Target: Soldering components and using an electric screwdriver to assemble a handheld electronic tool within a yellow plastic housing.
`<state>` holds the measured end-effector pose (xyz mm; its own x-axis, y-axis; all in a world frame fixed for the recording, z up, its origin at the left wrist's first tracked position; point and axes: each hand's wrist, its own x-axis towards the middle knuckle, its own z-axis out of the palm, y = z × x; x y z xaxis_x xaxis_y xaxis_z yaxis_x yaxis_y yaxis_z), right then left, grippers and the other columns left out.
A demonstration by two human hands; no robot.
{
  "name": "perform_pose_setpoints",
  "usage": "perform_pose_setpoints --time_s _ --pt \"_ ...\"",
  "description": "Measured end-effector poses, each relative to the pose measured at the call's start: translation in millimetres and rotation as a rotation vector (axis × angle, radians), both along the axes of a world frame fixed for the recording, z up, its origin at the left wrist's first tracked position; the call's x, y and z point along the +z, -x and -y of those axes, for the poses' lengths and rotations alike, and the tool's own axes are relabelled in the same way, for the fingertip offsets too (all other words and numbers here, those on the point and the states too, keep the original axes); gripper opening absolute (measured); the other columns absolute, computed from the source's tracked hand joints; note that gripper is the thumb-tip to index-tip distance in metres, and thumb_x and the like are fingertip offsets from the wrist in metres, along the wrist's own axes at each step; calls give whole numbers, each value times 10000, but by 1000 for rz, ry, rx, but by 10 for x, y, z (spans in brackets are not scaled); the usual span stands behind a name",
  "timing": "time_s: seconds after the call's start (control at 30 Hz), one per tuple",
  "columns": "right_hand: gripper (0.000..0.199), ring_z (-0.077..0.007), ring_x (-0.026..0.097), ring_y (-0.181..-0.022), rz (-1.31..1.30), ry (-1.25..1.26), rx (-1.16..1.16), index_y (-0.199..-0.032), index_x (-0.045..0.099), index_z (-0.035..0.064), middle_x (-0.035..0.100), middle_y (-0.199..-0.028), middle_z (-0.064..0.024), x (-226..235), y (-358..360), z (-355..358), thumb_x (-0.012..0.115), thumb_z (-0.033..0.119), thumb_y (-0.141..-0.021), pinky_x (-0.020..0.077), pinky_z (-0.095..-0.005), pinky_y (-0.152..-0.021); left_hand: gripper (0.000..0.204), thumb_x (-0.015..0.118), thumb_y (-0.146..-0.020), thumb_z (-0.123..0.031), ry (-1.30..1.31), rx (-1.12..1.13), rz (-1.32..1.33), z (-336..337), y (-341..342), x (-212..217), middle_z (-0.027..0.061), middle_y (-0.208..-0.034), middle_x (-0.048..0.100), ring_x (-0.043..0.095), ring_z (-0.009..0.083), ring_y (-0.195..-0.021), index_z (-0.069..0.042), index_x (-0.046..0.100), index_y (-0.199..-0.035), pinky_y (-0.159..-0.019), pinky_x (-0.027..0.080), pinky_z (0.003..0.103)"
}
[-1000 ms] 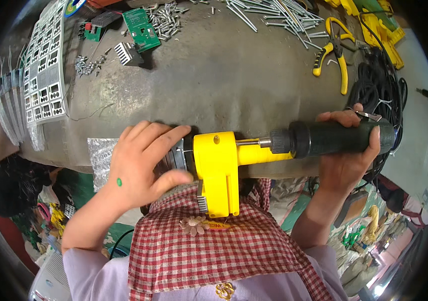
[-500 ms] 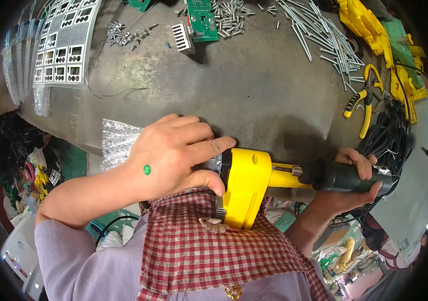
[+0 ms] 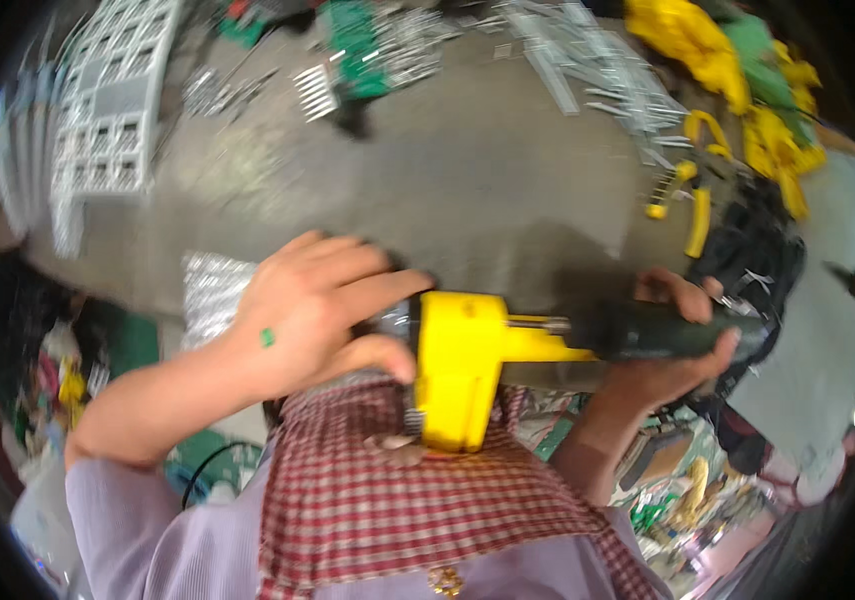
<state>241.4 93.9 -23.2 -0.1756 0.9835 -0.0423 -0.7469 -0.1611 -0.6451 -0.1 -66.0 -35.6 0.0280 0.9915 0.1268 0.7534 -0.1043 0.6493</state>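
Observation:
My left hand is curled around the dark and clear end of a yellow plastic housing, near my chest at the table's front edge. My right hand grips a dark cylindrical electric screwdriver lying nearly level. From its tip a metal bit reaches left to the housing, beside a yellow arm that sticks out to the right. Whether the bit touches a screw cannot be made out. The picture is smeared by motion.
Long bolts and shorter screws lie across the back of the table. Near them are a green circuit board and a finned heat sink. Yellow-handled pliers rest beside black cables at right.
The whole view has shifted and blurred, so the table things sit further left. Both hands keep their grips on the yellow housing and the screwdriver, which appear in much the same arrangement.

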Motion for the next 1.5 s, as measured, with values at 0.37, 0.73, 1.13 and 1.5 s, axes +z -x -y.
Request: perform_pose_setpoints --time_s 0.37,0.73,1.13,1.5 --pt "401 -150 574 -539 1352 -155 -34 -1093 473 33 577 -723 -80 1018 -1107 -1257 609 351 -891 485 -278 -481 616 738 -617 -495 68 13 34 -56 -47 125 101 -833 599 586 297 -783 -63 668 -1050 -727 457 380" --pt "361 -389 605 -951 2446 -714 238 -1078 619 30 636 -954 -250 -7 -222 -1548 577 292 -832 481 -435 -825 597 746 -647 -319 38 88 18 122 -31 259 158 -1105 534 502 347 -1026 -15 596 -1138 -881 428 421" --pt "443 -461 400 -1253 580 -211 881 -1131 621 101 446 -1305 -310 483 -762 635 635 415 -820 265 -551 -1070 827 794 -575 -348 -78 152 -95 455 27 -21 131 -1163 507 474 325 -1101 -77 482 -1292 -943 368 442" --pt "370 -308 510 -1010 659 9 1234 -925 521 3 502 -1093 -261 443 -636 1054 674 299 -764 377 -405 -898 792 838 -512 -264 -211 143 -163 401 77 -223 74 -1012 506 491 254 -1017 -107 535 -1228 -860 419 375"
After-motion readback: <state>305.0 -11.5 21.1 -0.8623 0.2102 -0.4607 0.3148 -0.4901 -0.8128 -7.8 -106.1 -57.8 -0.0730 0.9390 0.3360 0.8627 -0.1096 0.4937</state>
